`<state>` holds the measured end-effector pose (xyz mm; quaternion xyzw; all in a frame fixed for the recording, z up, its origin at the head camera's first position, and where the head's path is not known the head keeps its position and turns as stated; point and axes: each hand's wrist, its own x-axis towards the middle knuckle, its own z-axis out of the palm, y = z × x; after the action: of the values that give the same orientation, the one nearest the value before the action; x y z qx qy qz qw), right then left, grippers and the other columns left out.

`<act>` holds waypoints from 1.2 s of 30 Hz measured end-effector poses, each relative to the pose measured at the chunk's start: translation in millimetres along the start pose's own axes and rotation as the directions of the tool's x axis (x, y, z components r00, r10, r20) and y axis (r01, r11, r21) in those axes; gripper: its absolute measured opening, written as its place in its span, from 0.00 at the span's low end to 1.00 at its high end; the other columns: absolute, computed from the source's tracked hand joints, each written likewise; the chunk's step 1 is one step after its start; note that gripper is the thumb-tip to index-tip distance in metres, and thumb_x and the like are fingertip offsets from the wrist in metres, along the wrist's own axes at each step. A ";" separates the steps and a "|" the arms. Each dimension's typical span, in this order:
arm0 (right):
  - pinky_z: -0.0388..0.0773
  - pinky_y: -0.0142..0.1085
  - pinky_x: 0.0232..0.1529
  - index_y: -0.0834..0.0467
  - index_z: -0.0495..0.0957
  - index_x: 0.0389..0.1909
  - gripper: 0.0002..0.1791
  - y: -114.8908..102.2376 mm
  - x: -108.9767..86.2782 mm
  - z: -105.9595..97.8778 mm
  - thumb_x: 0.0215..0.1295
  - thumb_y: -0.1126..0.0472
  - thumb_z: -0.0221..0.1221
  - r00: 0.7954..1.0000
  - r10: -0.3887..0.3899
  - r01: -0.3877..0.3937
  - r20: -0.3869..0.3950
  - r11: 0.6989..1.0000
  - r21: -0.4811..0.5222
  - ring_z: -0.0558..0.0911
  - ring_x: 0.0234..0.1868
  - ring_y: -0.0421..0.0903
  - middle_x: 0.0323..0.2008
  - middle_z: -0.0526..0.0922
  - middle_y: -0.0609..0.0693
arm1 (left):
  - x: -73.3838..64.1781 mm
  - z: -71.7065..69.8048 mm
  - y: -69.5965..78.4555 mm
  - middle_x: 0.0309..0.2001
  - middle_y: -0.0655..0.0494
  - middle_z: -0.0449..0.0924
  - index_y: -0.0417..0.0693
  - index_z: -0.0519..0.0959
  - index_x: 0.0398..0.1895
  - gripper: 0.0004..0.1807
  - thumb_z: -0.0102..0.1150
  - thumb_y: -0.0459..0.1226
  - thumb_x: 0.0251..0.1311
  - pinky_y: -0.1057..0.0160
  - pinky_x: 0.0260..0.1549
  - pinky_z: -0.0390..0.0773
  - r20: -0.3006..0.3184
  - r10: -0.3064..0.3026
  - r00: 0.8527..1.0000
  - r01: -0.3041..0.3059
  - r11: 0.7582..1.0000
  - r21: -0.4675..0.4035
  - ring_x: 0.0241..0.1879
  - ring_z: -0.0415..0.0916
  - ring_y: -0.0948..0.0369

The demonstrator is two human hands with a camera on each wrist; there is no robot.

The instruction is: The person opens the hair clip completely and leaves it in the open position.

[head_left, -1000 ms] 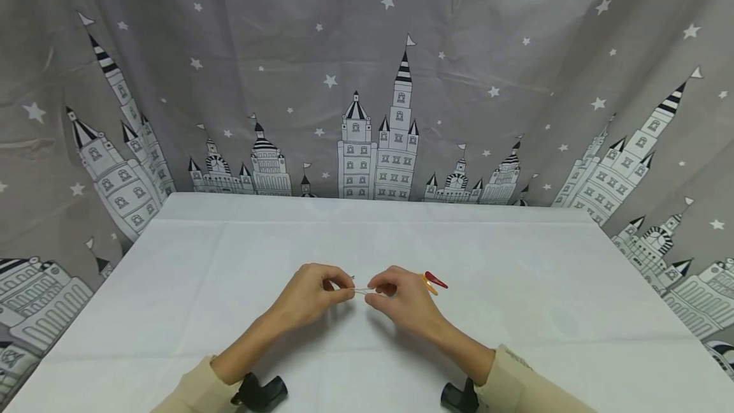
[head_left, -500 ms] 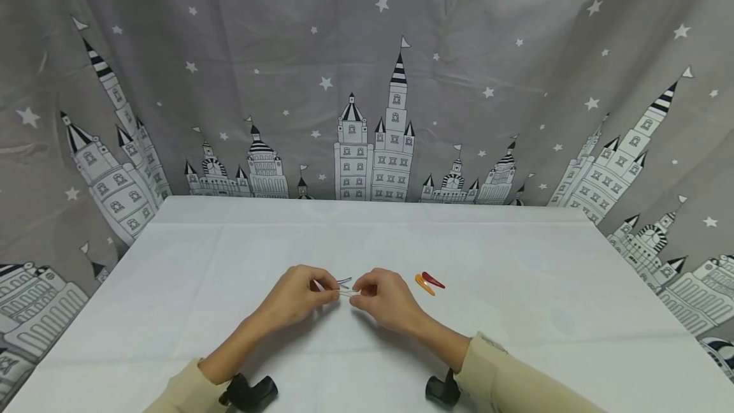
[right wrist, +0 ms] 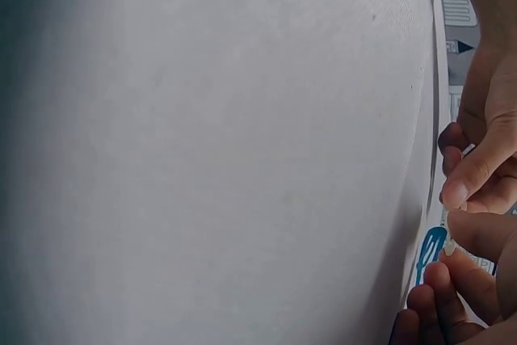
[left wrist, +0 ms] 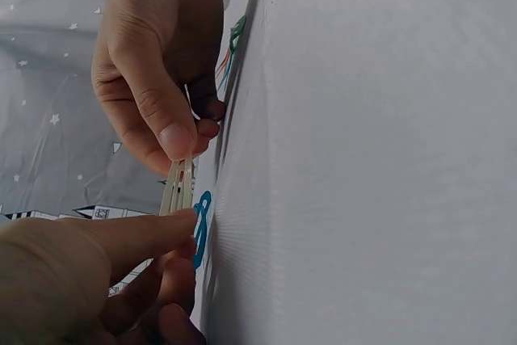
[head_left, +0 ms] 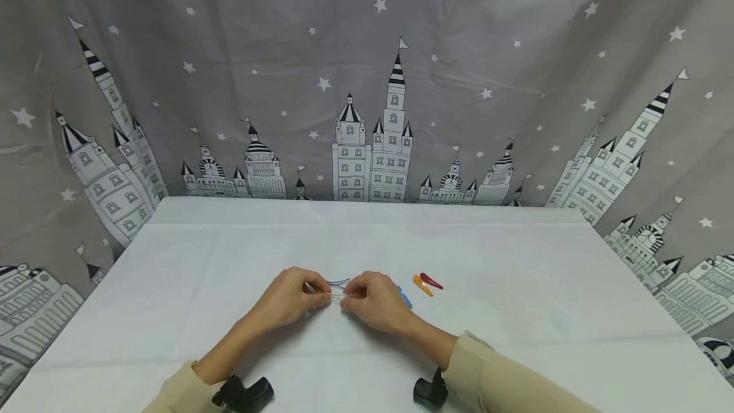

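A pale cream snap hair clip (left wrist: 177,187) is held at both ends between the two hands, just above the white table. My left hand (head_left: 294,298) pinches its left end with thumb and fingers. The right hand (head_left: 375,301) has thumb and fingers on its other end, and hides much of it in the head view. In the left wrist view the clip's narrow parallel bars show between the hands. A dark blue clip (head_left: 339,283) lies just behind the gap between the hands. Close by the right hand lies a brighter blue clip (head_left: 404,297), partly covered.
An orange clip (head_left: 423,285) and a red clip (head_left: 432,280) lie side by side to the right of the right hand. The white-covered table (head_left: 516,260) runs back to a grey curtain (head_left: 275,30) printed with castles and stars.
Both hands have shifted left together, still holding the cream clip, with the gap between them a little narrower. The orange, bright blue and dark blue clips have come more into view.
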<state>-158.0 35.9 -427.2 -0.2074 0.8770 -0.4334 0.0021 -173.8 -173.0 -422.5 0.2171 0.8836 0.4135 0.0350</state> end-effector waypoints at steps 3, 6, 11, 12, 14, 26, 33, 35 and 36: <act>0.72 0.31 0.33 0.61 0.85 0.33 0.04 -0.6 0.4 2.5 0.58 0.65 0.68 1.000 -0.011 0.011 -0.011 1.000 -0.026 0.73 0.29 0.37 0.27 0.76 0.42 | 0.1 -0.7 -1.6 0.30 0.61 0.82 0.48 0.85 0.29 0.02 0.70 0.33 0.55 0.65 0.22 0.73 0.002 0.001 1.000 -0.001 1.000 0.010 0.23 0.75 0.64; 0.71 0.31 0.33 0.61 0.85 0.33 0.04 -0.4 0.5 4.3 0.58 0.65 0.68 1.000 -0.014 0.013 -0.015 0.999 -0.051 0.73 0.29 0.37 0.26 0.76 0.42 | 0.3 -0.6 -2.8 0.29 0.62 0.82 0.48 0.85 0.29 0.02 0.70 0.34 0.55 0.65 0.23 0.74 0.006 0.001 1.000 -0.001 1.000 0.016 0.24 0.75 0.64; 0.70 0.31 0.32 0.61 0.85 0.32 0.03 -0.2 1.3 5.9 0.58 0.65 0.68 1.000 -0.019 0.018 -0.016 0.997 -0.076 0.71 0.28 0.36 0.25 0.74 0.42 | 0.1 -0.4 -3.8 0.28 0.62 0.81 0.48 0.85 0.29 0.02 0.70 0.34 0.55 0.65 0.24 0.73 0.003 -0.001 1.000 0.001 1.000 0.025 0.25 0.74 0.64; 0.70 0.31 0.31 0.61 0.84 0.32 0.03 -0.2 1.5 6.2 0.58 0.65 0.68 1.000 -0.021 0.020 -0.016 0.997 -0.081 0.71 0.28 0.36 0.25 0.74 0.42 | 0.1 -0.4 -4.0 0.28 0.63 0.81 0.48 0.85 0.29 0.02 0.71 0.34 0.55 0.65 0.24 0.73 0.001 -0.001 1.000 0.001 1.000 0.028 0.25 0.74 0.64; 0.70 0.30 0.31 0.60 0.84 0.31 0.03 -0.3 1.9 6.7 0.58 0.65 0.68 1.000 -0.028 0.026 -0.015 0.995 -0.093 0.71 0.27 0.36 0.24 0.73 0.42 | 0.1 -0.3 -4.3 0.28 0.63 0.81 0.48 0.85 0.29 0.02 0.70 0.34 0.55 0.65 0.24 0.72 -0.002 -0.004 1.000 0.004 0.999 0.032 0.25 0.73 0.64; 0.69 0.30 0.31 0.62 0.85 0.34 0.05 -3.6 1.7 6.0 0.58 0.65 0.68 1.000 -0.028 0.029 0.007 0.991 -0.129 0.70 0.27 0.36 0.23 0.72 0.41 | -0.4 0.5 -4.6 0.29 0.62 0.81 0.48 0.85 0.29 0.02 0.70 0.32 0.55 0.64 0.27 0.72 -0.001 -0.017 1.000 0.017 0.999 0.031 0.27 0.74 0.64; 0.69 0.31 0.32 0.62 0.85 0.34 0.06 -4.2 1.5 5.9 0.57 0.65 0.69 1.000 -0.010 0.012 0.014 0.991 -0.133 0.70 0.27 0.36 0.23 0.72 0.41 | -0.1 1.0 -6.1 0.27 0.63 0.80 0.48 0.85 0.29 0.03 0.70 0.31 0.55 0.64 0.27 0.72 -0.004 -0.018 1.000 0.018 0.999 0.027 0.26 0.73 0.64; 0.68 0.31 0.32 0.62 0.85 0.34 0.06 -4.3 1.6 6.0 0.56 0.65 0.69 1.000 -0.003 0.005 0.016 0.991 -0.133 0.69 0.27 0.37 0.23 0.72 0.41 | -0.5 0.6 -6.4 0.27 0.63 0.80 0.48 0.85 0.29 0.03 0.70 0.31 0.54 0.64 0.26 0.72 -0.003 -0.017 1.000 0.017 1.000 0.023 0.26 0.73 0.63; 0.68 0.31 0.32 0.62 0.85 0.34 0.06 -4.5 1.6 6.0 0.56 0.65 0.69 1.000 0.000 0.002 0.015 0.991 -0.132 0.69 0.27 0.37 0.23 0.71 0.42 | -0.4 0.6 -6.3 0.27 0.62 0.80 0.48 0.85 0.29 0.03 0.70 0.31 0.54 0.64 0.26 0.72 -0.002 -0.018 1.000 0.018 1.000 0.021 0.26 0.73 0.63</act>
<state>-156.7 28.4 -427.2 -0.2110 0.9035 -0.3729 -0.0051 -175.5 -176.4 -427.6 0.2091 0.8899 0.4039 0.0357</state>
